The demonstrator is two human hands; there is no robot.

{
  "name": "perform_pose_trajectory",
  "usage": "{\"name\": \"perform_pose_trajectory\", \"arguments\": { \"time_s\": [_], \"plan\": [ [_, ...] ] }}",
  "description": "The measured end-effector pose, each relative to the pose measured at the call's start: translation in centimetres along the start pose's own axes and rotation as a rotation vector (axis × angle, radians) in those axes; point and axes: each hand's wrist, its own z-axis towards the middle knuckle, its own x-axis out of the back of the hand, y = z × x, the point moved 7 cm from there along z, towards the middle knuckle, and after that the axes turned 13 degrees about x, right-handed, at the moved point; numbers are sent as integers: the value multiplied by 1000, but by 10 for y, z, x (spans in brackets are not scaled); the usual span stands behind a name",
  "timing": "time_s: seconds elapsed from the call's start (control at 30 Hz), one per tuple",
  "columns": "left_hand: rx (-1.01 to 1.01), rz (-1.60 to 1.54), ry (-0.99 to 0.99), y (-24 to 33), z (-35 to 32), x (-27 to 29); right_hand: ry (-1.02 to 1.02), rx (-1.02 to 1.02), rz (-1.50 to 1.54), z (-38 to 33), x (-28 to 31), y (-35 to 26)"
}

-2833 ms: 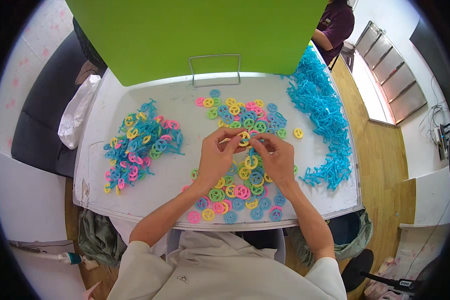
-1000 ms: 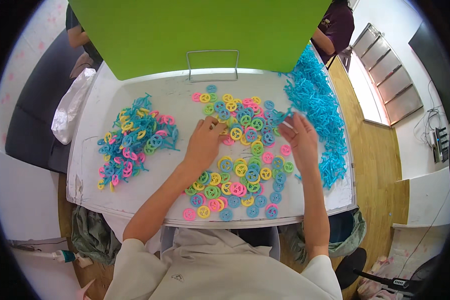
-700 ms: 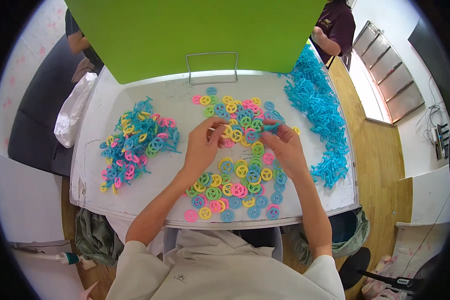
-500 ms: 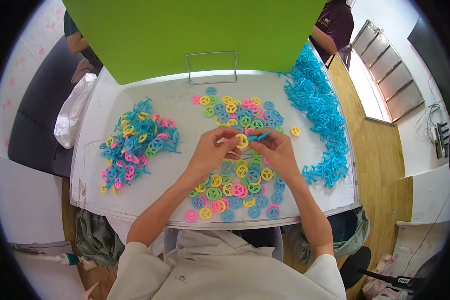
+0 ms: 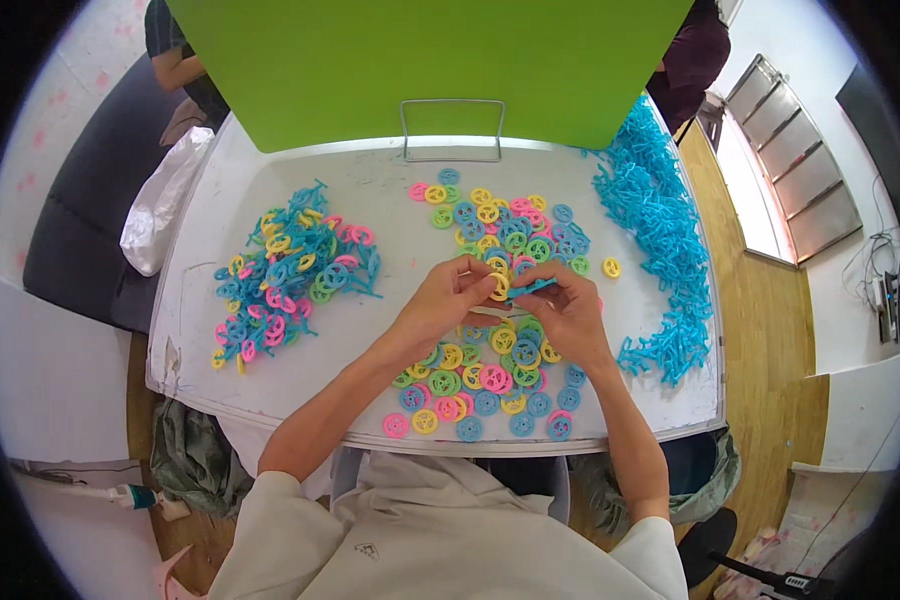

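Above the middle of the white table, my left hand (image 5: 462,294) pinches a yellow spoked plastic wheel (image 5: 499,287). My right hand (image 5: 568,308) is closed on a blue plastic stick piece (image 5: 533,288), whose end meets the wheel; whether it sits in the hub I cannot tell. Beneath both hands lie loose pink, yellow, green and blue wheels (image 5: 493,377), spread from the near edge toward the back. To the left is a heap of wheels joined to blue sticks (image 5: 280,275).
Along the right edge runs a long pile of blue stick pieces (image 5: 660,230). A green board (image 5: 430,70) with a wire stand (image 5: 453,158) stands across the back. One yellow wheel (image 5: 611,267) lies apart. Two people are partly visible behind the board, beside a silvery bag (image 5: 165,205) at left.
The blue stick and the yellow wheel are closer together, and my right fingers have turned lower over the stick. The whole view has shifted slightly.
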Motion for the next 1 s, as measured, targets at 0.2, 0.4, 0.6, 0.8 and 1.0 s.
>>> {"name": "perform_pose_trajectory", "arguments": {
  "time_s": [0.2, 0.4, 0.6, 0.8, 1.0],
  "plan": [
    [-89, 49, 140, -7, 9, 9, 16, 51, -50, -1, -9, 3],
    [-455, 412, 431, 16, -13, -2, 262, -192, 182, -7, 0, 17],
    [-453, 223, 365, 20, -20, -8, 180, -172, 38, -3, 8, 13],
    [-520, 148, 347, 8, -15, -5, 258, -394, 394, -15, 2, 34],
    [-594, 98, 342, 17, -20, -13, 306, -202, -63, -11, 4, 8]
  ]
}}
